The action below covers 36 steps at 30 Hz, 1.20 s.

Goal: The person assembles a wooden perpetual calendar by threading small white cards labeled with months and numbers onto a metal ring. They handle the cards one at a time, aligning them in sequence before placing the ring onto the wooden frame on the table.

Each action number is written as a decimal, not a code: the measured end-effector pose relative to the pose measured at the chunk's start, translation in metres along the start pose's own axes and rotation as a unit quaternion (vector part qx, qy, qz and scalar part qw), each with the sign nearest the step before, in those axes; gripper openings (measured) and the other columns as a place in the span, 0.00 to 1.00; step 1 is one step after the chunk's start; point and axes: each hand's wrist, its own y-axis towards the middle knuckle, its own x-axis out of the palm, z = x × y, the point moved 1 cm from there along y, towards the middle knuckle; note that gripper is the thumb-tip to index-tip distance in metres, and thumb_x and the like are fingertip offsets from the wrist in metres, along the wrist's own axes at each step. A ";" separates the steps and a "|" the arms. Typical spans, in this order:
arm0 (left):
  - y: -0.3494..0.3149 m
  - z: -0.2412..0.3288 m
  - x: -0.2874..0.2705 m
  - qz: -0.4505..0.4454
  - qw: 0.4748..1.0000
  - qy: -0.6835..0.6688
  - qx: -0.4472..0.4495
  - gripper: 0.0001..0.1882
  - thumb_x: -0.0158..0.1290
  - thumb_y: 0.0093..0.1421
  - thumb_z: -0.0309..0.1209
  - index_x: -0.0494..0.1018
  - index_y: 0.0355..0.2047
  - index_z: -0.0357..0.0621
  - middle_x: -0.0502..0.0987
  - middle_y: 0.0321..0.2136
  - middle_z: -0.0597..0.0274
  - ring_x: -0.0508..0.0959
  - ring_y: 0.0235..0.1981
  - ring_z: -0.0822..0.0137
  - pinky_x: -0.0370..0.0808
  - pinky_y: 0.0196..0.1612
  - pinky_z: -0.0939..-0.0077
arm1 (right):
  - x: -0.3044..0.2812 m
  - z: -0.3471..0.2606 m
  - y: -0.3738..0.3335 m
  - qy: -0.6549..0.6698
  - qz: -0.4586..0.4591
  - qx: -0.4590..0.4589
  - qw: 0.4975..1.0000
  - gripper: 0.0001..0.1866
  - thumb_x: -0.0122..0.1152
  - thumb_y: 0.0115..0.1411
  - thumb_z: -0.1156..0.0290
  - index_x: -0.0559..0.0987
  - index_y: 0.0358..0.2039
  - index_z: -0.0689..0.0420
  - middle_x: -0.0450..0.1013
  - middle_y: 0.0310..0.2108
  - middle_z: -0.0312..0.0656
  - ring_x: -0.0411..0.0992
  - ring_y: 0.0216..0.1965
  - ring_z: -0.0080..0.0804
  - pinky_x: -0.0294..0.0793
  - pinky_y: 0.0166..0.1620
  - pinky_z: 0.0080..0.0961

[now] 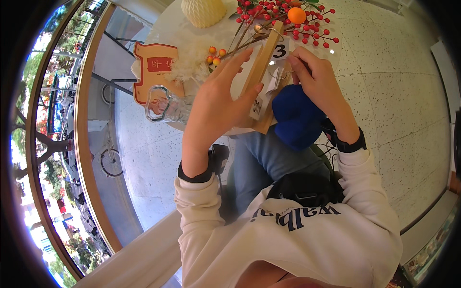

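A wooden desk calendar with ring-hung white cards stands tilted at the table's near edge. My left hand holds it from the left, with the thumb on the wooden bar and the fingers reaching along its far side. My right hand is closed in a pinch at the right edge of a white number card; the fingertips partly hide that edge. Below the right hand, a soft blue thing, perhaps a cap or pouch, lies next to the calendar by my lap.
On the round white table are a cream ribbed vase, red berry sprigs with an orange ball, and pale fluffy stems. A clear glass jug and an orange-beige board lie at the left edge. Windows line the far left.
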 end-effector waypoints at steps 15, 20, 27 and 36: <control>-0.033 0.038 0.000 0.127 0.991 -0.028 0.014 0.12 0.56 0.57 0.23 0.78 0.42 0.38 0.79 0.38 0.56 0.78 0.38 0.64 0.73 0.43 0.74 | -0.010 -0.012 -0.035 0.288 0.049 0.013 0.956 0.11 0.46 0.70 0.63 0.71 0.33 0.56 0.75 0.21 0.37 0.54 0.14 0.12 0.52 0.19 0.13; -0.044 0.048 0.008 0.127 0.989 -0.078 0.016 0.09 0.60 0.54 0.23 0.79 0.38 0.38 0.79 0.33 0.58 0.78 0.31 0.68 0.73 0.36 0.78 | -0.010 -0.041 -0.043 0.369 0.044 0.002 0.928 0.11 0.46 0.70 0.62 0.69 0.33 0.54 0.76 0.22 0.40 0.50 0.13 0.10 0.48 0.18 0.11; -0.073 0.058 0.017 0.245 0.958 -0.141 0.047 0.05 0.59 0.54 0.20 0.78 0.32 0.36 0.79 0.28 0.59 0.76 0.26 0.72 0.72 0.32 0.82 | -0.010 -0.076 -0.070 0.346 -0.011 -0.053 0.937 0.10 0.50 0.68 0.65 0.71 0.33 0.57 0.75 0.22 0.37 0.58 0.15 0.12 0.55 0.20 0.11; -0.152 0.089 0.021 0.254 0.961 0.010 0.108 0.09 0.59 0.52 0.16 0.77 0.34 0.38 0.81 0.29 0.60 0.79 0.26 0.69 0.74 0.31 0.79 | -0.009 -0.116 -0.132 0.190 -0.123 -0.150 0.962 0.02 0.59 0.59 0.78 0.74 0.32 0.60 0.71 0.20 0.40 0.69 0.19 0.27 0.66 0.24 0.20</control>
